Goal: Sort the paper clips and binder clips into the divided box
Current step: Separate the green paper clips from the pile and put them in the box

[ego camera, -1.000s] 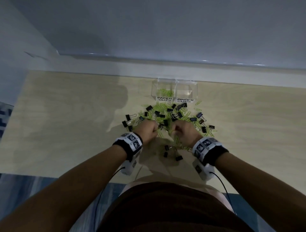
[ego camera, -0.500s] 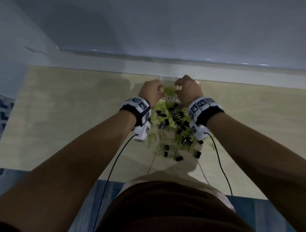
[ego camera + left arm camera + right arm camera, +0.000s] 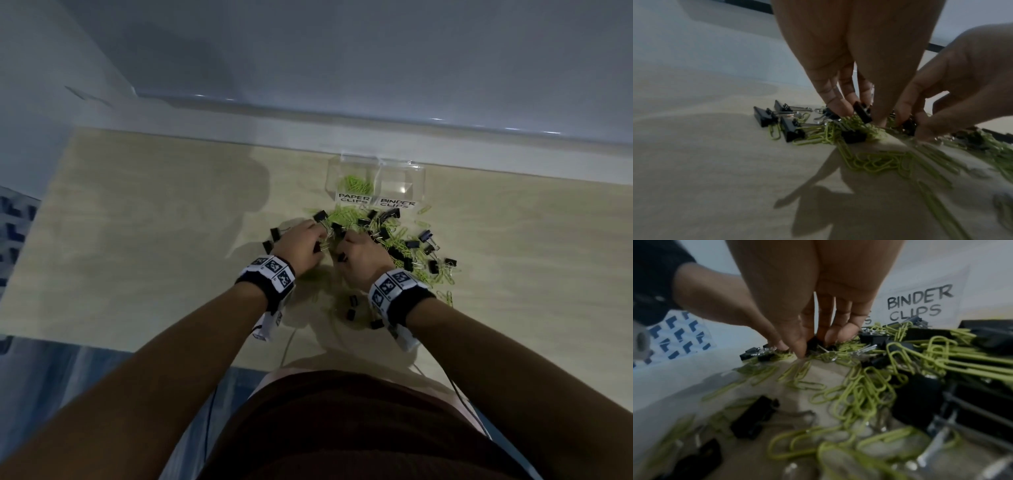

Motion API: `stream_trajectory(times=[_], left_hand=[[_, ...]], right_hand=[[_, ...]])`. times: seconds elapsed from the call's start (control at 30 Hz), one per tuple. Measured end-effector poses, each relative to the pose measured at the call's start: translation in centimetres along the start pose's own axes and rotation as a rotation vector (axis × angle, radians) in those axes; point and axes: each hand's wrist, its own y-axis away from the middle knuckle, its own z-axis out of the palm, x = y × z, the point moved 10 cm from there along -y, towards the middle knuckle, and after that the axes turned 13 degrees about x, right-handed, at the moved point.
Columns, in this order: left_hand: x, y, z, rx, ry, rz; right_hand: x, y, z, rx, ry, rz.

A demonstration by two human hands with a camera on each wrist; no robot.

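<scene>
A clear divided box (image 3: 418,178) stands at the table's back, labelled PAPER CLIPS on the left and BINDER CLIPS on the right. Green paper clips (image 3: 356,185) lie in its left compartment; the right one looks empty. In front of it spreads a mixed pile of green paper clips (image 3: 859,386) and black binder clips (image 3: 424,236). Both hands reach down into the pile side by side. My left hand (image 3: 859,112) pinches a black binder clip (image 3: 863,113) between thumb and fingertips. My right hand (image 3: 812,344) pinches another black binder clip (image 3: 813,340) at its fingertips.
The light wooden table (image 3: 154,222) runs to a white wall ledge (image 3: 239,137) behind the box. More binder clips (image 3: 352,308) lie loose near my right wrist. A blue-patterned surface (image 3: 13,222) lies off the table's left edge. Wrist cables hang over the table's front edge.
Half a second ago both hands were up at the box. They have come back down toward me into the pile and now pinch binder clips.
</scene>
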Motion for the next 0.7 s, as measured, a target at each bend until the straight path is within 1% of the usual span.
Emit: stream_trajectory(times=[0.07,0.1,0.17,0.2,0.27,0.33,0.4,0.43,0.53,0.6,0.7], left_hand=[[-0.9,0.4,-1.3,0.081,0.136,-0.061],[-1.6,0.6,-2.2,0.136,0.2,-0.105],[-3.9,1.5,-4.2,0.245,0.265,-0.198],[-5.3,2.0,-5.0,0.285,0.266,-0.236],[-7.8,3.2,-6.3,0.327,0.21,-0.266],[-9.3,4.2,-6.7,0.308,0.074,-0.224],[-9.5,4.7,-6.4,0.274,-0.009,-0.157],[-9.2,4.8,-6.2,0.264,-0.014,-0.122],[-7.6,4.7,-4.7,0.208,-0.009,-0.01],[-7.1,4.5,-3.6,0.156,-0.016,-0.004],[-7.7,4.3,-3.2,0.127,-0.049,-0.053]], right_hand=[[0.4,0.3,-1.0,0.053,-0.152,0.037],[0.8,0.5,-1.9,0.105,-0.241,0.061],[2.6,1.0,-3.7,0.225,-0.361,0.138],[3.9,1.5,-4.7,0.276,-0.378,0.189],[6.4,2.1,-5.8,0.308,-0.304,0.259],[8.0,2.6,-5.9,0.244,-0.123,0.271],[7.9,2.4,-5.4,0.179,0.039,0.215],[6.9,2.1,-5.2,0.161,0.084,0.164],[1.4,0.9,-4.0,0.128,0.098,-0.057],[-2.5,0.3,-2.2,0.053,0.086,-0.182],[-6.1,-0.6,0.8,-0.081,0.14,-0.26]])
